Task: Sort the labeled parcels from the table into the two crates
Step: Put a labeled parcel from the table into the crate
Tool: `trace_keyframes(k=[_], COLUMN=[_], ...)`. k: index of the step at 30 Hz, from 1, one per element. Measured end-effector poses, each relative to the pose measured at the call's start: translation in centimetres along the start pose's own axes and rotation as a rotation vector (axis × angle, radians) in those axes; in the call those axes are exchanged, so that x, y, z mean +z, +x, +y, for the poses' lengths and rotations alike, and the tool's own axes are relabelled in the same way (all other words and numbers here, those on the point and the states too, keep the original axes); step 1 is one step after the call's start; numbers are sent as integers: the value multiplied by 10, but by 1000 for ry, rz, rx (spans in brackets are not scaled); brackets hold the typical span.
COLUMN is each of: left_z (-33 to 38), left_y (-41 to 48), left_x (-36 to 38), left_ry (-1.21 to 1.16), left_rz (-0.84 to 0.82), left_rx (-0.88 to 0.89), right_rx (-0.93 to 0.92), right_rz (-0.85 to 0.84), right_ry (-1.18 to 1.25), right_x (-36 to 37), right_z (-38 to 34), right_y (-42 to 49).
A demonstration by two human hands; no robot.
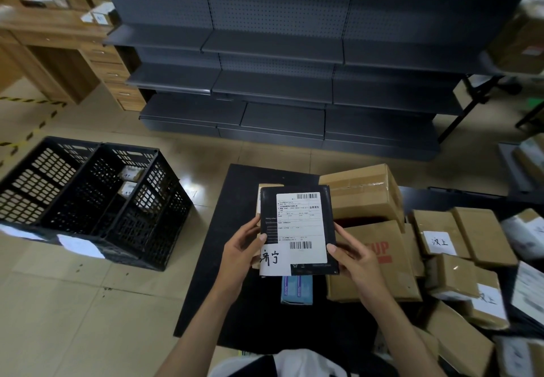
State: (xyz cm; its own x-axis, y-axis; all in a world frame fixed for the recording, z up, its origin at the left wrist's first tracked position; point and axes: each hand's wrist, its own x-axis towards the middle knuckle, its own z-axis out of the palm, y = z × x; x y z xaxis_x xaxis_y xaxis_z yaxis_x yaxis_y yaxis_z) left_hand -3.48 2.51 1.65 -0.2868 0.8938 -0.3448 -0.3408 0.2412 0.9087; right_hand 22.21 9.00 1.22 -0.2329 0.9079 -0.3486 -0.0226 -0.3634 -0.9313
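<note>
A flat black parcel [297,229] is held up over the tabletop [232,229], gripped at its side edges by the left hand [245,254] and right hand [351,262], fingers clenched on it. It looks light, stiff and glossy, so the edges are best pinched.

Both hands, left [242,254] and right [354,259], hold a flat black parcel [297,229] by its side edges above the black table [235,259]. Brown boxes [441,259] crowd the table's right. Two black crates [88,197] stand on the floor at left.
</note>
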Motion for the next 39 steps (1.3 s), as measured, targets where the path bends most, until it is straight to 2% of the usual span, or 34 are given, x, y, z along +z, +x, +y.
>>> trace_keyframes(k=[20,26,30,33,37,39], left_z=[0,-3,-14,-18,-21,-22], left_y=[-10,-18,-26,-36,-52,-63], left_x=[-12,-30,-46,-63,-91,-104], left_ry=[19,-52,-119,-169,-172,-186], left_rz=[32,55,106,161,229,296], left_rx=[14,0,-37,-39,-13,6], right_rx=[15,61,68,-18,-274,-378], right_rz=[21,76,96,118,81,31], right_ry=[-57,-50,-139,-404,-1127,-1316], right_x=[17,38,48,52,50,53], right_z=[-5,0,-3,-3,7,15], right_y=[-19,-37,-44,-44,-39,-34])
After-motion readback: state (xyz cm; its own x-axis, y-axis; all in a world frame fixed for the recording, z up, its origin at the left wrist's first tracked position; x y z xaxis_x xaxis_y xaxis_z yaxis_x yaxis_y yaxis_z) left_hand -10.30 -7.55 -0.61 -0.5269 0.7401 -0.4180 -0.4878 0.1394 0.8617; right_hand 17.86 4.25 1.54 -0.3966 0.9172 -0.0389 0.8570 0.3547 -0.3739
